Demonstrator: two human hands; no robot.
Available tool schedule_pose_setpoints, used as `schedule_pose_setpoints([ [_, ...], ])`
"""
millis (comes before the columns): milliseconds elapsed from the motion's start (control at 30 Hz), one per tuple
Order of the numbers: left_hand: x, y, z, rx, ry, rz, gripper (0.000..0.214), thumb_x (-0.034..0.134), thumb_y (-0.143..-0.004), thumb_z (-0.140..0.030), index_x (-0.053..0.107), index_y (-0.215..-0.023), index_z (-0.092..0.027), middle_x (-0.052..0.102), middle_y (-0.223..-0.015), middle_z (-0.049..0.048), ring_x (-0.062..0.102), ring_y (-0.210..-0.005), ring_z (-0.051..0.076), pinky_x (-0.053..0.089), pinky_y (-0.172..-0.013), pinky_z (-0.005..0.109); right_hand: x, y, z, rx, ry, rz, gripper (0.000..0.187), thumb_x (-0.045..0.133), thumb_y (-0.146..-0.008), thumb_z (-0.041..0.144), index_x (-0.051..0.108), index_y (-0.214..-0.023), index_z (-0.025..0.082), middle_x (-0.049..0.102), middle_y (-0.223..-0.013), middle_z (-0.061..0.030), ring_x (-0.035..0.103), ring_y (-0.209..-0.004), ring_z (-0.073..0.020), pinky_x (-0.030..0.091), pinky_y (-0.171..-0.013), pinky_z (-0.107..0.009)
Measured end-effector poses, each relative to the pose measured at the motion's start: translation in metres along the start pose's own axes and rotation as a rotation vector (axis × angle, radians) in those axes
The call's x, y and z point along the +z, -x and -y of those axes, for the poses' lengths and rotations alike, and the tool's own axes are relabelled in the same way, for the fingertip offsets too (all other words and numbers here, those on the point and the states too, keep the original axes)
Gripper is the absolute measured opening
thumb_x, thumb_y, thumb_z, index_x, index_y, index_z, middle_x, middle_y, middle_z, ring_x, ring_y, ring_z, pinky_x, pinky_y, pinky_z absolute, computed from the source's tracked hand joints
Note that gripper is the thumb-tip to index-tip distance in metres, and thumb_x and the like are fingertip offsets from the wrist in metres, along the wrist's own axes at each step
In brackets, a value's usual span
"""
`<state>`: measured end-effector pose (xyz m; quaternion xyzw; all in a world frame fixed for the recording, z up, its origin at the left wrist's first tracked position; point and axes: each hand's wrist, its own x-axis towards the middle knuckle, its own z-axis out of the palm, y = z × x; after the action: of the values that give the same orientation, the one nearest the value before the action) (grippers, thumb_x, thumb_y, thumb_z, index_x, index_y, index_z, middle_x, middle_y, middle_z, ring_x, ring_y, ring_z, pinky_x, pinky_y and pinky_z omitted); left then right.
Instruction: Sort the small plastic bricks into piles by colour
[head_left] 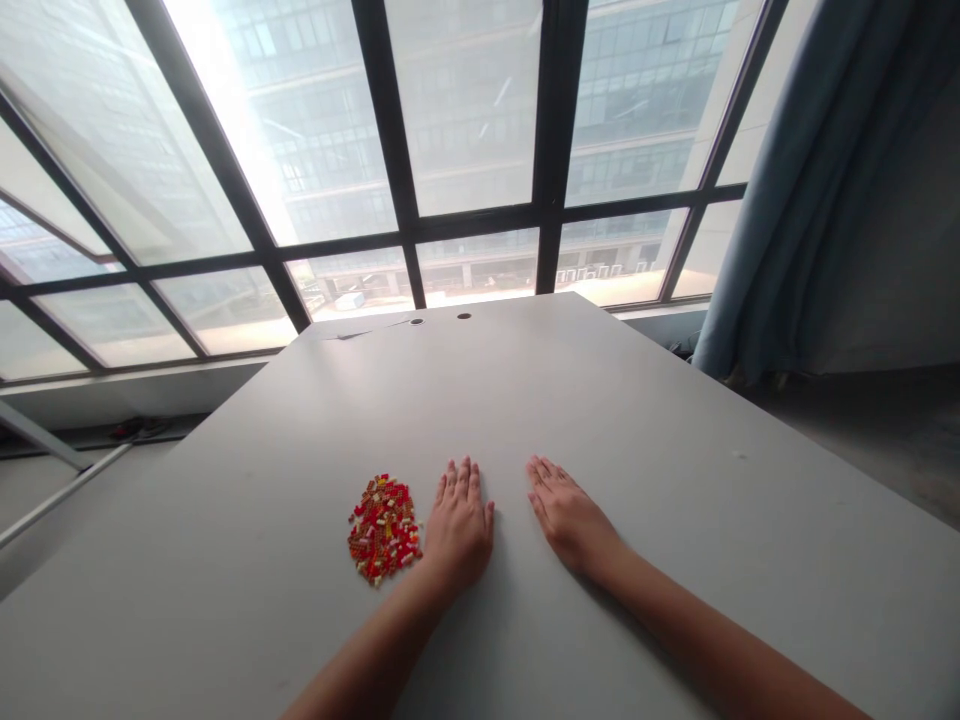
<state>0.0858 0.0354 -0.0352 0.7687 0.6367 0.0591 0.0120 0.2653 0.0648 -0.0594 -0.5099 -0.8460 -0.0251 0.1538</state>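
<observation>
Red-orange mini bricks [384, 530] | loose heap | just beside left hand [459, 528]

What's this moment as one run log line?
left hand: flat, empty | right hand: flat, empty | small red-yellow bricks: heap beside left hand

The pile of tiny red bricks [384, 530] blocks my left hand [459, 525] leftward; my right hand [571, 518] can slide forward or rightward across the gray table [480, 400].
</observation>
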Motion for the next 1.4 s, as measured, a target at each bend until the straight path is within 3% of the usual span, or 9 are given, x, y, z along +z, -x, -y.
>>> schedule_pose_setpoints([
  [1000,0.008,-0.001,0.001,0.000,0.009,-0.058,0.057,0.027,-0.091,-0.027,0.028,-0.144,-0.005,0.024,-0.151,0.0158,0.017,-0.141,0.030,0.024,-0.114,0.047,-0.001,0.001,0.003,0.025,-0.014,-0.030,0.053,0.026,-0.093,0.024,0.044,-0.136,0.000,0.043,-0.141,-0.0182,0.038,-0.133,-0.0240,0.032,-0.111,-0.041],
  [1400,-0.002,0.000,-0.002,-0.006,-0.005,-0.005,0.058,0.026,-0.092,-0.027,0.027,-0.144,-0.001,0.021,-0.152,0.0151,0.015,-0.141,0.029,0.022,-0.115,0.044,-0.007,0.000,0.006,0.036,0.000,-0.001,0.053,0.026,-0.092,0.023,0.043,-0.136,-0.002,0.041,-0.142,-0.0187,0.037,-0.133,-0.0253,0.032,-0.111,-0.041],
])
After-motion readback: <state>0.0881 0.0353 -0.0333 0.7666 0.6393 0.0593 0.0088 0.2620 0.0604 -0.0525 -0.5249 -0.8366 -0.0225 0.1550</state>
